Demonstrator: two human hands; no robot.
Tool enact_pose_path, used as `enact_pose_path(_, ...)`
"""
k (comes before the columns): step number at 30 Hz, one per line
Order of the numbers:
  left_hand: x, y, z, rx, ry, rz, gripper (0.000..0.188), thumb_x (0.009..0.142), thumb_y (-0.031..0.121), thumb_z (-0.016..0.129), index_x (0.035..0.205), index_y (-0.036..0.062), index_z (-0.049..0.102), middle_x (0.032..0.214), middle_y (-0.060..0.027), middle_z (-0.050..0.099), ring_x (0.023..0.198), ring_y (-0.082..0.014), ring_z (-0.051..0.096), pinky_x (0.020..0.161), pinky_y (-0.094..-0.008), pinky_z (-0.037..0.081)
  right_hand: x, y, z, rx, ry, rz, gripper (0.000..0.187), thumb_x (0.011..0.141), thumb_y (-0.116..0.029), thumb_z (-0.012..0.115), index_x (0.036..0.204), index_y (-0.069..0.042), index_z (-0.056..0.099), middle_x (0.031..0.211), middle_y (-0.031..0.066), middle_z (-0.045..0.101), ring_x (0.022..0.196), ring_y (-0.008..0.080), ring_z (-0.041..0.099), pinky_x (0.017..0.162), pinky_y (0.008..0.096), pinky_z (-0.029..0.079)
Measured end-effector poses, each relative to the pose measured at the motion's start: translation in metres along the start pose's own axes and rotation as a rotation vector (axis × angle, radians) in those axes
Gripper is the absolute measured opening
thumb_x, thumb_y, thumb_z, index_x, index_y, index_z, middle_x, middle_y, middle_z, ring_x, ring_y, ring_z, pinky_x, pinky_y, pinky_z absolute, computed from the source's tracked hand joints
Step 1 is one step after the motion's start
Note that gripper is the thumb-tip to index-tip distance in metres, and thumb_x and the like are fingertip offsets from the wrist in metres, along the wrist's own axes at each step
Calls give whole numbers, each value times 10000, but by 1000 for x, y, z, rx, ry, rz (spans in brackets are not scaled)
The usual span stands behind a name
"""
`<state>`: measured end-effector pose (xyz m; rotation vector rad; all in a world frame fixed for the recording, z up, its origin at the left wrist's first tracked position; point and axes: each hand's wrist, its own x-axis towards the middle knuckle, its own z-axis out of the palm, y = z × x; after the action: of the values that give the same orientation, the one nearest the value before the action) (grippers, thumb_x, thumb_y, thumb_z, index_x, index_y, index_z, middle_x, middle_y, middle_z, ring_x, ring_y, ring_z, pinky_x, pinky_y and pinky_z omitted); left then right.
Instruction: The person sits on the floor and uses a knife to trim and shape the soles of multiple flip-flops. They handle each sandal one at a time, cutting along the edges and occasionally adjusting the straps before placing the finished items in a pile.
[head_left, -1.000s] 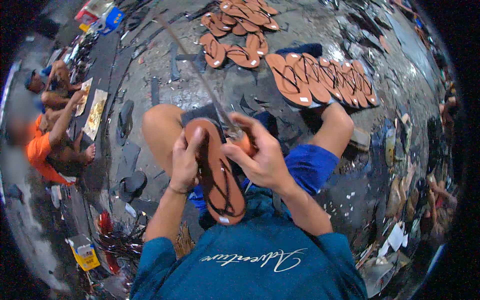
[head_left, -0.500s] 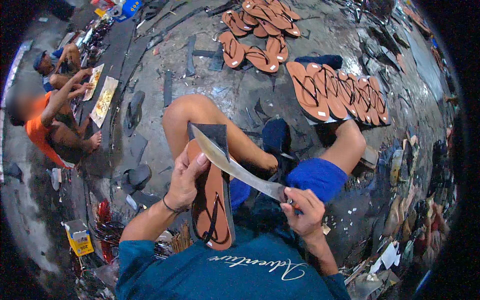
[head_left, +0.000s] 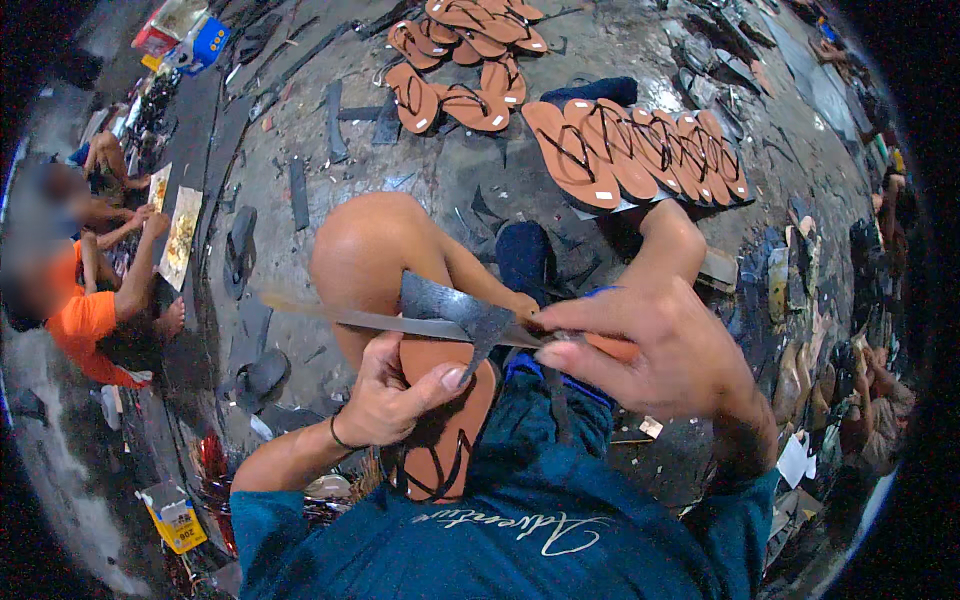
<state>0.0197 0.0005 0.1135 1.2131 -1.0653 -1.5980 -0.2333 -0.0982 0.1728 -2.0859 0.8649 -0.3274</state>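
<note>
My left hand is closed around a flip-flop with a brown footbed and dark straps, held above my lap. A black rubber flap sticks out beyond its far end, and a pointed strip of it bends down toward my left thumb. My right hand grips a knife by its orange handle. The long blade lies across the rubber at the flip-flop's far end, pointing left, its tip smeared by motion. Where exactly the edge meets the rubber I cannot tell.
Brown flip-flops stand in an overlapping row past my legs, with a pile of flip-flops farther off. Black rubber scraps litter the floor. At left sits a person in an orange shirt. A yellow box stands at lower left.
My right hand has moved up and forward, and the knife has swept left across the far end of the flip-flop. Part of the black rubber now bends down. My view has shifted slightly.
</note>
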Motion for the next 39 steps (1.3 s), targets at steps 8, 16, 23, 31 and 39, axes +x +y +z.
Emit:
enact_pose_path(8,27,104,0,604,-160,-10,385,811,210,784,1117,50,615,1080,-62,637,972,-156,600,801,-298,497,36,25,17,576,-39,-177,597,881,-138,682,1405,-5,428,1231,154,617,1057,167,609,876,327,506)
enact_pose_path(16,-22,-33,41,-272,54,62,413,832,326,721,1101,39,597,964,-68,657,913,-206,642,738,-341,519,12,35,93,924,488,-155,650,887,30,581,1479,-16,316,1116,26,604,931,79,553,845,220,457)
enact_pose_path(23,76,-19,68,-836,472,172,389,972,468,499,1088,110,598,958,-27,667,895,-192,660,804,-384,542,-2,56,133,161,884,-70,597,802,-70,709,1357,-27,492,980,162,679,714,251,641,669,305,535)
enact_pose_path(31,44,-78,32,-585,492,150,344,979,381,528,1181,107,581,1086,-37,650,974,-163,640,866,-334,523,-88,54,170,51,682,172,326,792,-157,762,1090,-48,684,904,112,702,697,227,667,615,315,544)
enact_pose_path(39,12,-133,2,-470,444,96,427,1025,281,435,1243,-75,523,1145,-108,627,1040,-191,609,928,-342,484,-68,34,151,198,456,295,283,838,-214,722,1091,-91,686,767,106,671,612,230,646,559,327,528)
